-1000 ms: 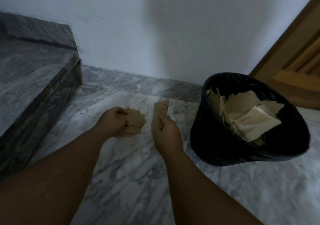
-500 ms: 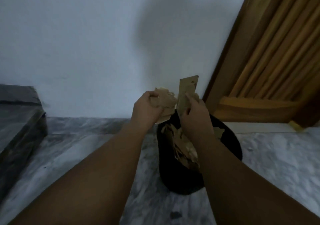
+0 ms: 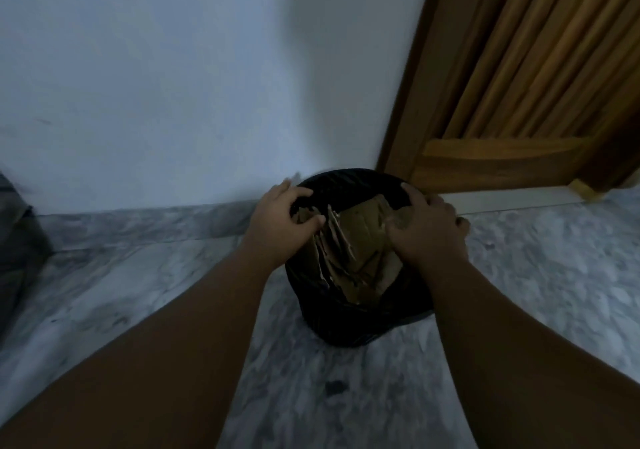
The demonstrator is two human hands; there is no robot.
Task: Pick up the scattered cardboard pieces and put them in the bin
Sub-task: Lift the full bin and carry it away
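A view down along two bare forearms reaching toward a black bin [image 3: 346,324] that stands on a grey marble floor [image 3: 138,292], slightly right of centre in the frame. The left hand [image 3: 280,220] grips the bin's rim on its left side, with fingers curled over the top edge and the thumb inside. The right hand [image 3: 427,232] grips the rim on the right side, with its thumb over the opening and its fingers wrapped round the outside. Between the two hands, torn brown cardboard pieces [image 3: 360,240] lie packed inside the bin, some standing on edge. A pale wall [image 3: 173,85] fills the upper left. A slatted wooden door [image 3: 519,67] fills the upper right, just behind the bin.
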